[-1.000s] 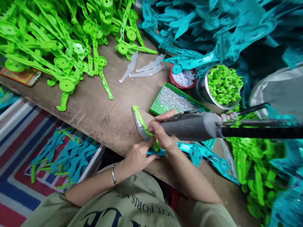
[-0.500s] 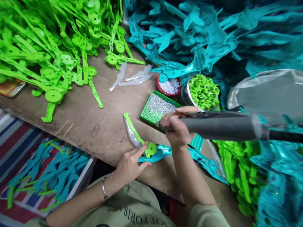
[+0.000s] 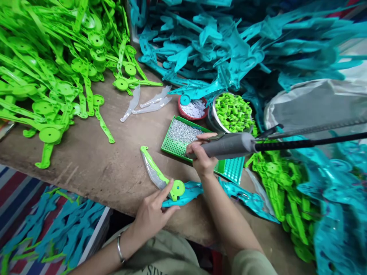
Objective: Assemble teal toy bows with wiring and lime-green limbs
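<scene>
My right hand (image 3: pixel 203 154) is wrapped round a grey electric screwdriver (image 3: pixel 229 146), held nearly level, its tip pointing left over the front of a green tray (image 3: pixel 174 148) of small silvery screws (image 3: pixel 185 130). At the table's near edge my left hand (image 3: pixel 155 210) holds down a plastic assembly, index finger on its lime-green arm with a round disc (image 3: pixel 178 188), thumb along the blue piece (image 3: pixel 190 193) underneath. A clear blade-shaped piece (image 3: pixel 151 172) lies along the green arm. My right forearm hides part of the blue piece.
Lime-green parts (image 3: pixel 65 88) heap at the left, blue parts (image 3: pixel 200 49) at the back. Clear blades (image 3: pixel 153 102), a red basket (image 3: pixel 183 114) of pale pieces and a bucket (image 3: pixel 212 118) of small green pieces stand beyond the tray. A cable (image 3: pixel 315 143) runs right from the screwdriver.
My right hand has lowered the screwdriver closer to the screw tray, and its back end has swung. My left hand stays on the assembly. The whole view has shifted somewhat.
</scene>
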A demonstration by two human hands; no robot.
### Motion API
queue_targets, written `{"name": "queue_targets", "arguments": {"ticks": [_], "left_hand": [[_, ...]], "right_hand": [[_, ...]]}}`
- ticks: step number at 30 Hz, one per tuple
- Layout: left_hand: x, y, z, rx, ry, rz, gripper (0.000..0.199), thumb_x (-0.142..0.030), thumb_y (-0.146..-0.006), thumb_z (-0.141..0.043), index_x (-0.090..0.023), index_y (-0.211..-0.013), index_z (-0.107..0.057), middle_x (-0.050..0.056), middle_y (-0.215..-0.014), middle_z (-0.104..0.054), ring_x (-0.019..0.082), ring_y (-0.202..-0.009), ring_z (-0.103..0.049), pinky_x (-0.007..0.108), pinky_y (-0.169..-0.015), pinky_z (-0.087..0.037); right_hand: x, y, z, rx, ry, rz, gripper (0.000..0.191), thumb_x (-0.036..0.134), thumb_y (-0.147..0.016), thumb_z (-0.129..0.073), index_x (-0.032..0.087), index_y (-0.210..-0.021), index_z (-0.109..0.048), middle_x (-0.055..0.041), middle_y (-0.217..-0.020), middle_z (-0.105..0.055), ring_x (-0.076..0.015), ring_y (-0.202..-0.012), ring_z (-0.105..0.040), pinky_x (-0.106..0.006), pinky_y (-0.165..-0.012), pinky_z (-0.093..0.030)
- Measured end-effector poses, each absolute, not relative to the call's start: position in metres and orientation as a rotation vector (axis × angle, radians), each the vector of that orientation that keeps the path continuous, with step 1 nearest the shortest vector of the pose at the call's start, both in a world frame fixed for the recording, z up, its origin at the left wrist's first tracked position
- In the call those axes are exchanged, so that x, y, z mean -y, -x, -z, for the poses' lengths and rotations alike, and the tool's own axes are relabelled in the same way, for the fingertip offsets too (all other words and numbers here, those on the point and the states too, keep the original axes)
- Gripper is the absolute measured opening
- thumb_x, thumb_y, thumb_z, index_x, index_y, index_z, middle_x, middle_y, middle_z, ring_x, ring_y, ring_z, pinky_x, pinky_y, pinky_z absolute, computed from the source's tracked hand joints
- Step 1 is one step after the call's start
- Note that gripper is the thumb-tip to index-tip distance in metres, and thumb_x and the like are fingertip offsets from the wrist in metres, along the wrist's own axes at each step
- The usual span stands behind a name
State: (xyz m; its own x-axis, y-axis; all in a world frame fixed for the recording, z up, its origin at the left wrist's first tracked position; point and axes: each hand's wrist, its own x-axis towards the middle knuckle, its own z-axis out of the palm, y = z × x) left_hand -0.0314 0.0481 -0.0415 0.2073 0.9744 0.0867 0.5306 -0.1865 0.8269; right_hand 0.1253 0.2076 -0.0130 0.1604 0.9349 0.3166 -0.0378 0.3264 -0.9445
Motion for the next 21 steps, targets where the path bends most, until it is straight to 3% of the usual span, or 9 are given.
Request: {"name": "queue_targets", "arguments": {"ticks": [14,21], "left_hand": [[-0.047,0.031,0.046,-1.384,-1.791,-0.878,0.098,-0.016,-0.076,-0.089,-0.028,-0.160,-0.041,0.007,-0.122,-0.078,0.024,-0.102,-0.079,0.033,-0.086,-0.068],[-0.045,0.029,0.047,-1.357,-1.718,-0.867,0.094,-0.018,-0.079,-0.088,-0.028,-0.160,-0.042,0.007,-0.125,-0.077,0.022,-0.100,-0.078,0.033,-0.090,-0.067]], "right_hand": [[-0.210,-0.124,0.014,1.212,0.957,-0.876,0.027,0.033,-0.085,-0.073,0.026,-0.101,-0.052,0.0101,-0.058,-0.059,-0.0135,-0.046,-0.058,-0.030,-0.053,-0.051],[-0.202,-0.107,-0.025,1.187,0.794,-0.810,0.017,0.030,-0.084,-0.071,0.025,-0.094,-0.058,0.0094,-0.055,-0.054,-0.0135,-0.044,-0.052,-0.030,-0.050,-0.047]]}}
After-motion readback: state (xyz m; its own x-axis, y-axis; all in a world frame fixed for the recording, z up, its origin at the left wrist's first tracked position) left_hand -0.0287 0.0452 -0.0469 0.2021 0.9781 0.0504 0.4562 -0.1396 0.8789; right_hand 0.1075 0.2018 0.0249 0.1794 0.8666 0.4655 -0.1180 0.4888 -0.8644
